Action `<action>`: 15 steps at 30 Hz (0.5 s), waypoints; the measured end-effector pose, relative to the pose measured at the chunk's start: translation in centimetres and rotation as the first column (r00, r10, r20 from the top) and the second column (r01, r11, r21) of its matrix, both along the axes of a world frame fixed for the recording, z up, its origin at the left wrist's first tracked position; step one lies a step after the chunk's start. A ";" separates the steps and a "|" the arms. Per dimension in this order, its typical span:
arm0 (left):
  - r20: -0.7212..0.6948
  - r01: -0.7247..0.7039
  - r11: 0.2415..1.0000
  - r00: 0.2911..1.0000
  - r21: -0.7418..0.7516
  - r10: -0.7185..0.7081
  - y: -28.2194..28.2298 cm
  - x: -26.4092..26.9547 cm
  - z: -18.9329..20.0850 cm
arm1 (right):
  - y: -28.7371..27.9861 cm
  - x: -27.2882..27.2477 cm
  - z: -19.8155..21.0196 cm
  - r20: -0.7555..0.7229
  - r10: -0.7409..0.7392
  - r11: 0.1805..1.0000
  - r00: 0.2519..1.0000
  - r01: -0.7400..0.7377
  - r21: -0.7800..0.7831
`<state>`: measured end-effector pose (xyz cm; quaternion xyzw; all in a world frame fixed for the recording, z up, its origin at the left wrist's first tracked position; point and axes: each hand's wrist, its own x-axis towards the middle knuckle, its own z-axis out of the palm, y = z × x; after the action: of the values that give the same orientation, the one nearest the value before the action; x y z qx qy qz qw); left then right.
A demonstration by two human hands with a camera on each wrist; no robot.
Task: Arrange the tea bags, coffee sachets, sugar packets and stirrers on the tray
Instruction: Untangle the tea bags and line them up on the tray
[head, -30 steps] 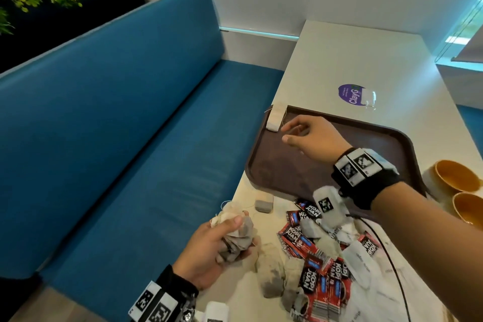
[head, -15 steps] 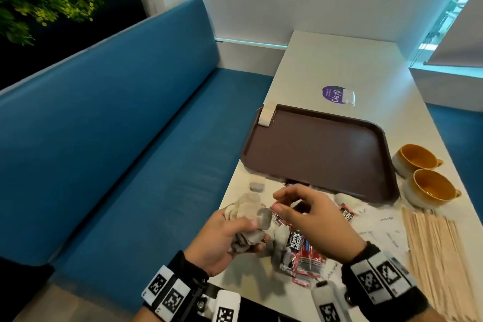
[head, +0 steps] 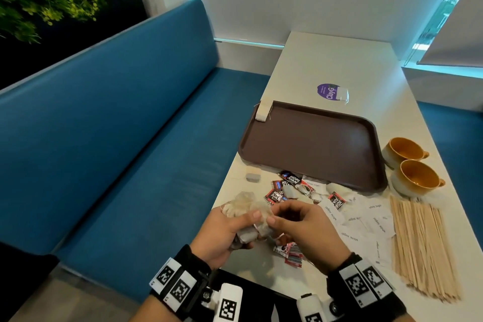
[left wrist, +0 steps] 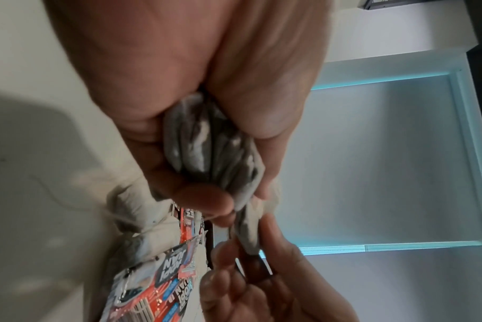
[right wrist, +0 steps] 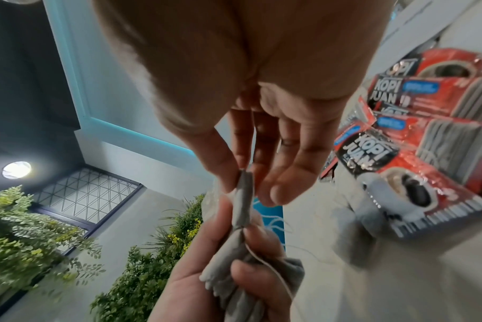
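The right hand was over the tray a second ago, just after putting one tea bag in the far left corner. Now it has come back near the body and meets the left hand over the near edge of the table. That one tea bag is the only thing on the tray, so the job has only just started.

The left hand is closed around a bunch of tea bags. The right hand pinches the end of one bag from that bunch between thumb and finger, with its other fingers loose. It looks like it is pulling the next bag free to carry to the tray. Thin strings hang from the bunch, and they may be tangled, but the wrist views are too blurry to be sure.

The coffee sachets, the white sugar packets and the wooden stirrers all lie on the table, on the near side of the tray. One loose tea bag sits alone by the tray's near left corner. Two yellow cups stand to the right of the tray.
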<state>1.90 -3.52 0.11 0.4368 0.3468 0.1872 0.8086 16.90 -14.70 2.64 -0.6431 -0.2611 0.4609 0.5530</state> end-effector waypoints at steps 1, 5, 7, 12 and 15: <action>0.009 -0.027 1.000 1.000 -0.009 0.027 0.0 0.1 0.0 | 0.0 0.0 0.0 -0.009 0.006 1.000 1.000 -0.006 -0.010; 0.029 -0.065 0.997 0.997 -0.048 0.066 -0.1 0.3 0.1 | 0.0 0.0 0.1 -0.008 0.068 0.996 0.998 -0.068 -0.049; 0.031 -0.052 0.995 0.998 -0.088 0.055 -0.1 0.3 0.2 | 0.1 0.0 0.1 -0.004 0.067 0.997 0.998 -0.067 -0.048; 0.079 0.080 0.995 0.994 -0.066 -0.075 -0.1 0.0 -0.3 | 0.5 0.4 0.4 -0.064 -0.045 0.999 0.997 0.042 -0.034; 0.081 0.076 0.996 0.994 -0.039 -0.072 -0.2 0.0 -0.7 | 0.8 0.5 0.3 -0.032 -0.029 0.998 0.999 0.027 -0.060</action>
<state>1.94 -3.76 -0.56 0.4246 0.3015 0.1671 0.8372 17.45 -13.95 2.99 -0.6552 -0.2292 0.4712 0.5441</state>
